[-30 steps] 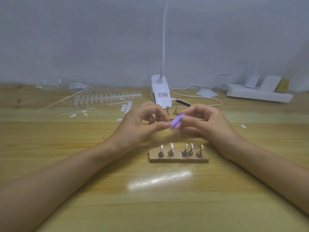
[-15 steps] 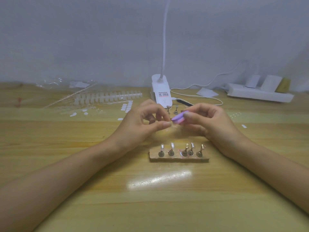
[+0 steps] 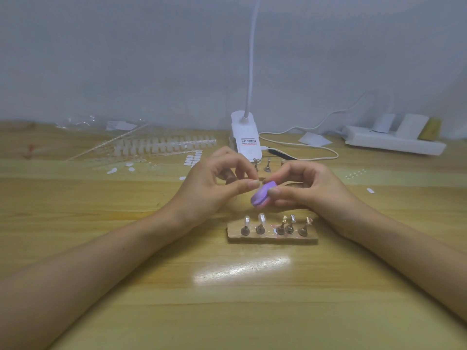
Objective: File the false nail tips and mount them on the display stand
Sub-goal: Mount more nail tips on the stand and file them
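My right hand (image 3: 307, 190) grips a small purple nail file block (image 3: 262, 197) between thumb and fingers above the table. My left hand (image 3: 212, 188) pinches a tiny clear nail tip between thumb and forefinger, right against the file's upper end; the tip itself is barely visible. In front of both hands lies the wooden display stand (image 3: 273, 237) with several metal holders. Clear nail tips (image 3: 261, 219) sit on its two left holders, the others carry none.
A white clip lamp base (image 3: 246, 137) with its cable stands behind my hands. A strip of nail tips (image 3: 164, 145) and loose tips lie at the back left. Loose metal holders (image 3: 267, 165) stand by the lamp. A white power strip (image 3: 394, 142) is back right.
My right hand has drawn the purple file downward and tilted it against the nail tip. My left hand has stayed almost still.
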